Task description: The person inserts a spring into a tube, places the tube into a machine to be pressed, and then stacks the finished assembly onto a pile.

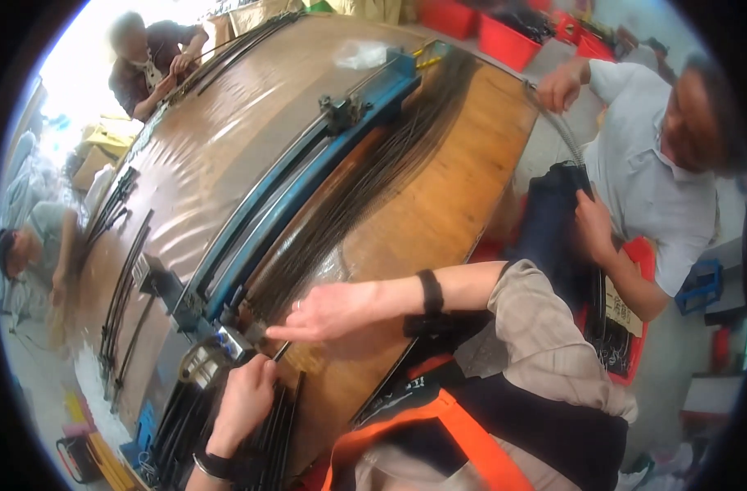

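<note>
Near the lower middle, my left hand (244, 399) is closed in a pinch around a thin rod (283, 351), whose end sticks out past the fingertips. Just above it, my right hand (328, 313) reaches in from the right with the index finger straight and the other fingers curled. What those curled fingers hold, if anything, is hidden. Both hands are beside the metal clamp head (236, 342) at the near end of a long blue bench fixture (288, 184). A round metal part (202, 366) sits next to the clamp head, left of my left hand.
A bundle of thin dark rods (373, 164) lies along the fixture on the wooden table (463, 164). More black rods (279, 434) are below my left hand. A co-worker (668, 164) at right handles a coiled cable (563, 135); other people work at left. Red bins (504, 45) stand behind.
</note>
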The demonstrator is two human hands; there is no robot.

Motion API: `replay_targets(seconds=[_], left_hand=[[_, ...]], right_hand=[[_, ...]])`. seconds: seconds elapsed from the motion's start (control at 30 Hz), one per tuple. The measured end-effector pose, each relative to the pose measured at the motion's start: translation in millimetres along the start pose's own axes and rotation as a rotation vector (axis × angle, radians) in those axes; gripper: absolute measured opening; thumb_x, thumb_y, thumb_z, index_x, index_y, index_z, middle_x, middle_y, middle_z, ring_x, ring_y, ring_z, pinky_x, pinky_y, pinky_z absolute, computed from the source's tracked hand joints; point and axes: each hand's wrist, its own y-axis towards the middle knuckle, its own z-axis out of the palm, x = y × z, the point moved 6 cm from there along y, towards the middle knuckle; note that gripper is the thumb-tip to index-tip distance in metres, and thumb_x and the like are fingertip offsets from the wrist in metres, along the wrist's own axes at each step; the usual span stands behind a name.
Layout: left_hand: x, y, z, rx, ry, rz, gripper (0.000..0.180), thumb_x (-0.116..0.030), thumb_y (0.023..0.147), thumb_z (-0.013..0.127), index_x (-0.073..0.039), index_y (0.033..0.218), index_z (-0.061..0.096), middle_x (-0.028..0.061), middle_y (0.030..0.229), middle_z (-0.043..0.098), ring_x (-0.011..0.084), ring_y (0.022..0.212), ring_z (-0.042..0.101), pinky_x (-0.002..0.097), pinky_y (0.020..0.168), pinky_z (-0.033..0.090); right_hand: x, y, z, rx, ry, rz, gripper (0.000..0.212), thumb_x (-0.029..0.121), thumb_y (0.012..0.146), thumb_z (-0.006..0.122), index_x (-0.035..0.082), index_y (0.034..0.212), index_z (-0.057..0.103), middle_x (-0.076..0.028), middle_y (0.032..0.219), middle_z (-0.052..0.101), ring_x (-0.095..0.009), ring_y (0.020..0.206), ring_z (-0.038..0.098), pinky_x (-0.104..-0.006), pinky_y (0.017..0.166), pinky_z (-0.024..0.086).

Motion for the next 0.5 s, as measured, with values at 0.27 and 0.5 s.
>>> replay_targets(seconds=[0.27, 0.5], left_hand=[[-79, 21, -90, -0.435, 0.484, 0.359, 0.024, -0.004, 0.088, 0.060, -0.003, 0.112, 0.058, 0.0173, 0.080, 0.056, 0.0374, 0.073, 0.059, 0.0432, 0.063, 0.049], [-62, 75, -101, -0.449, 0.555, 0.428, 0.040, 0.000, 0.087, 0.059, -0.005, 0.126, 0.054, 0.0162, 0.083, 0.058, 0.0358, 0.075, 0.060, 0.0436, 0.064, 0.049]], right_hand=[[-148, -89, -24, -0.298, 0.278, 0.784, 0.050, 0.026, 0.083, 0.073, 0.010, 0.129, 0.059, -0.014, 0.088, 0.071, -0.025, 0.074, 0.070, -0.0349, 0.062, 0.056], [-161, -92, -74, -0.242, 0.098, 0.709, 0.033, 0.033, 0.086, 0.068, 0.014, 0.113, 0.065, -0.017, 0.078, 0.069, -0.034, 0.075, 0.069, -0.0421, 0.066, 0.056]])
